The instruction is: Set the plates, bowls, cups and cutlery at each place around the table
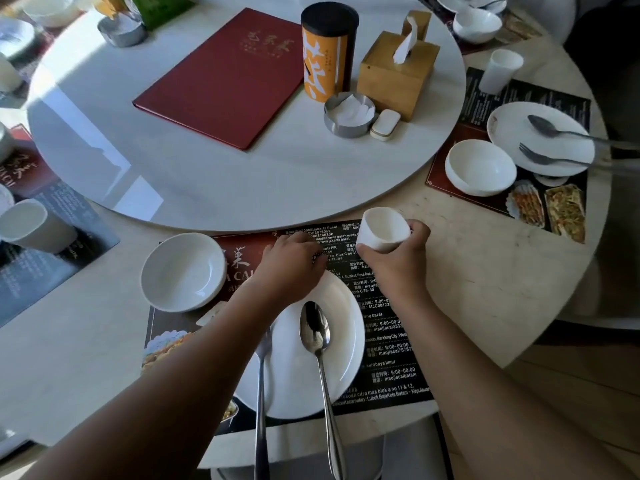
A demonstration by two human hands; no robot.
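Note:
My right hand [398, 258] grips a small white cup [382, 229], tilted toward the left, just above the far right corner of the near placemat [391, 341]. My left hand [291, 265] rests palm down on the placemat at the far rim of the white plate [343, 341], fingers curled, holding nothing I can see. A spoon [317, 337] lies on the plate and a fork [261, 393] beside it, partly under my left forearm. A white bowl [183, 271] sits on the mat's left corner.
A round turntable [207, 174] carries a red menu [221, 77], an orange canister [327, 50], a wooden tissue box [398, 74] and a steel dish [348, 114]. The right place has a plate [512, 133], bowl [479, 168], cup [504, 69], spoon and fork. Another cup [31, 225] stands left.

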